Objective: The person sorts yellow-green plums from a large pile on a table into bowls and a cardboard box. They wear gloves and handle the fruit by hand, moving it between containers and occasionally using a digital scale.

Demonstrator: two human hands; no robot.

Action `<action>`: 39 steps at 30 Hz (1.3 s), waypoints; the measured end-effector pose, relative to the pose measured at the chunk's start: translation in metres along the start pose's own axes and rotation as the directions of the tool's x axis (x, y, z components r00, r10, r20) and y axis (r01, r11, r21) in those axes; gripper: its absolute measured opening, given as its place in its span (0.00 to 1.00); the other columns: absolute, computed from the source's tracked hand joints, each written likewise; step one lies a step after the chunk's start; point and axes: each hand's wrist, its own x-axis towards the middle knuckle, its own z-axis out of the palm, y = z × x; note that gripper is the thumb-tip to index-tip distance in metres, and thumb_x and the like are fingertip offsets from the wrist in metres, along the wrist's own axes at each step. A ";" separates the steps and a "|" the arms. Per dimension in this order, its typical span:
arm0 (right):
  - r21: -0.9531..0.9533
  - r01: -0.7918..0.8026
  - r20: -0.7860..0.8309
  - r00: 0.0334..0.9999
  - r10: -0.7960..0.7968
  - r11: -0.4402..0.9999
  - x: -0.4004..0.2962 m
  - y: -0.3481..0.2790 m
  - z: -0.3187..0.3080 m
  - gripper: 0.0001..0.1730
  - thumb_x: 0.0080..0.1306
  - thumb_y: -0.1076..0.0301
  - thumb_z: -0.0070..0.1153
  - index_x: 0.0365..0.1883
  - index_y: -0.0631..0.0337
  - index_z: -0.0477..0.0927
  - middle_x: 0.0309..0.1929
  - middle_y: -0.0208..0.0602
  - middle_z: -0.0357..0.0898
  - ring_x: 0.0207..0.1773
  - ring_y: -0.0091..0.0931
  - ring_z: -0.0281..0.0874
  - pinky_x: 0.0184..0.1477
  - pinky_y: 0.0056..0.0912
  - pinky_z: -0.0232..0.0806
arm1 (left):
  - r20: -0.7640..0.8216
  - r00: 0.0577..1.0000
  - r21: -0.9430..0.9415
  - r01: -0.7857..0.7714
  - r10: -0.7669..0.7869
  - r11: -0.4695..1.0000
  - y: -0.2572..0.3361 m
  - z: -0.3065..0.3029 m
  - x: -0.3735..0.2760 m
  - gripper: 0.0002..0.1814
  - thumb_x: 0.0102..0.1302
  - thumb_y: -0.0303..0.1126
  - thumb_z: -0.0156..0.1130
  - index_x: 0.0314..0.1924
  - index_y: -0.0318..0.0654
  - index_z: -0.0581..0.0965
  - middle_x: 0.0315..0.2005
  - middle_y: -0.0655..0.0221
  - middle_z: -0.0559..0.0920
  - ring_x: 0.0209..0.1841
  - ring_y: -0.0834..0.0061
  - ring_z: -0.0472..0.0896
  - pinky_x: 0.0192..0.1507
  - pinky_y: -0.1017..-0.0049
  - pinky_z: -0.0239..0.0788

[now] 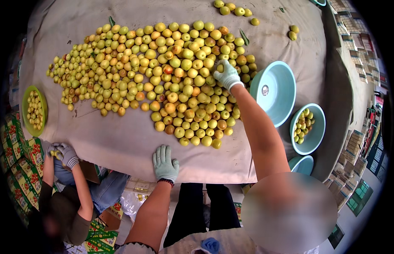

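A wide spread of yellow-green jujube fruits (120,70), some with brown or reddish skins, lies on a grey cloth-covered table (114,133). At the right side of the spread, my gloved right hand (227,73) is closed around a yellow-green fruit (220,68). My gloved left hand (166,162) rests flat on the cloth by the near edge, fingers spread, holding nothing. Just right of my right hand stands a large light-blue basin (279,92) with no fruit in it. A smaller blue basin (317,127) beyond it holds several fruits.
At the left, a co-worker's gloved hands (67,155) hold fruit near a green basin (44,108) of fruits. Another blue basin (303,165) is partly hidden at the near right. Stacked printed cartons (22,165) stand far left; loose fruits (239,11) lie at the far side.
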 end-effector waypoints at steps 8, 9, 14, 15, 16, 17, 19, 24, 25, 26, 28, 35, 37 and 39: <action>0.895 -0.225 0.162 0.969 0.189 0.386 -0.274 0.104 0.003 0.10 0.68 0.61 0.49 0.33 0.57 0.73 0.25 0.29 0.72 0.21 0.18 0.62 0.23 0.20 0.57 | -0.043 0.999 0.081 -0.017 0.021 0.997 -0.005 0.008 -0.005 0.35 0.56 0.41 0.56 0.66 0.40 0.67 0.67 0.61 0.67 0.72 0.59 0.59 0.74 0.56 0.43; 0.919 -0.264 0.177 0.940 0.292 0.291 -0.316 0.123 -0.001 0.12 0.69 0.59 0.47 0.31 0.56 0.72 0.24 0.29 0.71 0.17 0.18 0.60 0.19 0.21 0.54 | -0.044 0.998 0.097 -0.032 0.036 0.995 -0.002 0.008 -0.004 0.35 0.56 0.41 0.56 0.66 0.40 0.67 0.67 0.61 0.67 0.71 0.59 0.59 0.74 0.56 0.43; 0.978 0.051 0.142 0.544 0.827 -0.201 -0.503 0.273 -0.002 0.13 0.73 0.56 0.42 0.33 0.52 0.72 0.26 0.32 0.73 0.16 0.22 0.63 0.16 0.22 0.55 | -0.073 0.994 0.170 -0.067 0.081 0.983 0.001 0.022 -0.007 0.35 0.56 0.34 0.59 0.65 0.37 0.66 0.66 0.54 0.66 0.70 0.53 0.61 0.72 0.56 0.50; 0.974 0.171 0.048 0.482 0.875 -0.148 -0.530 0.298 -0.011 0.13 0.73 0.56 0.43 0.33 0.52 0.73 0.25 0.30 0.73 0.18 0.22 0.65 0.18 0.21 0.57 | -0.121 0.988 0.207 -0.070 0.096 0.976 -0.009 0.031 -0.012 0.34 0.57 0.32 0.59 0.65 0.36 0.66 0.66 0.52 0.66 0.69 0.51 0.62 0.71 0.57 0.52; 0.946 0.287 0.048 0.341 0.939 -0.152 -0.560 0.327 -0.018 0.11 0.72 0.57 0.47 0.33 0.51 0.74 0.26 0.29 0.74 0.20 0.23 0.66 0.20 0.21 0.59 | -0.090 0.989 0.220 -0.095 0.117 0.971 -0.015 0.036 -0.010 0.33 0.58 0.32 0.59 0.65 0.35 0.66 0.66 0.51 0.66 0.69 0.51 0.62 0.70 0.58 0.53; 0.914 0.387 0.029 0.234 0.972 -0.121 -0.593 0.367 -0.017 0.08 0.70 0.59 0.50 0.33 0.50 0.75 0.27 0.27 0.74 0.23 0.23 0.68 0.22 0.22 0.61 | -0.062 0.989 0.243 -0.116 0.134 0.963 -0.018 0.035 -0.009 0.33 0.60 0.33 0.58 0.66 0.34 0.65 0.66 0.50 0.66 0.68 0.51 0.63 0.70 0.59 0.54; 0.818 0.568 0.001 0.161 0.987 -0.094 -0.652 0.434 -0.019 0.05 0.67 0.63 0.56 0.35 0.51 0.75 0.32 0.29 0.74 0.30 0.25 0.72 0.28 0.23 0.67 | -0.019 0.996 0.211 -0.084 0.090 0.974 -0.011 0.028 -0.006 0.32 0.62 0.33 0.56 0.66 0.32 0.65 0.66 0.49 0.65 0.69 0.52 0.63 0.70 0.61 0.53; 0.646 0.740 0.335 -0.057 0.940 -0.185 -0.776 0.583 0.025 0.19 0.71 0.64 0.51 0.56 0.65 0.70 0.58 0.44 0.70 0.58 0.36 0.69 0.60 0.36 0.71 | 0.112 0.990 0.106 0.075 -0.087 0.992 -0.011 0.025 0.010 0.31 0.64 0.31 0.55 0.66 0.29 0.64 0.65 0.48 0.68 0.67 0.53 0.66 0.70 0.63 0.55; 0.600 0.776 0.363 -0.047 0.931 -0.195 -0.787 0.594 0.031 0.22 0.72 0.64 0.49 0.59 0.66 0.67 0.63 0.47 0.67 0.62 0.39 0.67 0.65 0.38 0.67 | 0.110 0.990 0.110 0.079 -0.091 0.991 -0.006 0.023 0.009 0.30 0.65 0.32 0.55 0.66 0.29 0.65 0.65 0.49 0.68 0.67 0.54 0.67 0.70 0.64 0.56; 0.611 0.776 0.370 -0.104 0.923 -0.157 -0.797 0.603 0.039 0.24 0.73 0.63 0.47 0.61 0.68 0.64 0.65 0.51 0.65 0.64 0.41 0.66 0.67 0.40 0.65 | 0.109 0.989 0.112 0.085 -0.097 0.990 0.000 0.022 0.008 0.30 0.65 0.32 0.56 0.66 0.29 0.65 0.64 0.49 0.69 0.66 0.55 0.68 0.69 0.64 0.57; 0.636 0.751 0.356 -0.083 0.931 -0.176 -0.798 0.605 0.052 0.26 0.74 0.62 0.45 0.63 0.72 0.61 0.66 0.55 0.63 0.67 0.44 0.63 0.70 0.41 0.61 | 0.061 0.993 -0.166 0.112 -0.103 0.980 -0.034 0.027 0.016 0.30 0.65 0.33 0.57 0.65 0.29 0.67 0.63 0.51 0.71 0.65 0.57 0.70 0.68 0.66 0.60; 0.896 0.421 0.159 -0.007 0.987 -0.141 -0.787 0.513 0.081 0.27 0.65 0.75 0.48 0.64 0.66 0.65 0.62 0.49 0.66 0.59 0.38 0.73 0.63 0.40 0.69 | 0.057 0.994 0.060 0.091 -0.094 0.994 0.013 0.018 -0.007 0.29 0.65 0.32 0.57 0.65 0.29 0.67 0.63 0.51 0.72 0.63 0.58 0.72 0.65 0.66 0.62; 0.971 0.231 0.053 0.022 0.998 -0.056 -0.774 0.482 0.082 0.26 0.64 0.77 0.48 0.62 0.67 0.67 0.59 0.46 0.70 0.54 0.36 0.76 0.58 0.38 0.72 | 0.055 0.995 0.009 0.083 -0.083 0.997 0.021 0.016 -0.005 0.29 0.65 0.32 0.57 0.65 0.29 0.67 0.62 0.52 0.72 0.63 0.59 0.72 0.65 0.67 0.63; 0.992 -0.046 -0.109 0.144 0.984 0.117 -0.758 0.447 0.071 0.24 0.63 0.79 0.48 0.60 0.66 0.70 0.57 0.49 0.73 0.55 0.33 0.77 0.53 0.34 0.74 | 0.048 0.995 -0.046 0.089 -0.087 0.995 0.029 0.010 0.000 0.29 0.66 0.31 0.56 0.66 0.29 0.67 0.62 0.53 0.72 0.63 0.62 0.72 0.65 0.68 0.63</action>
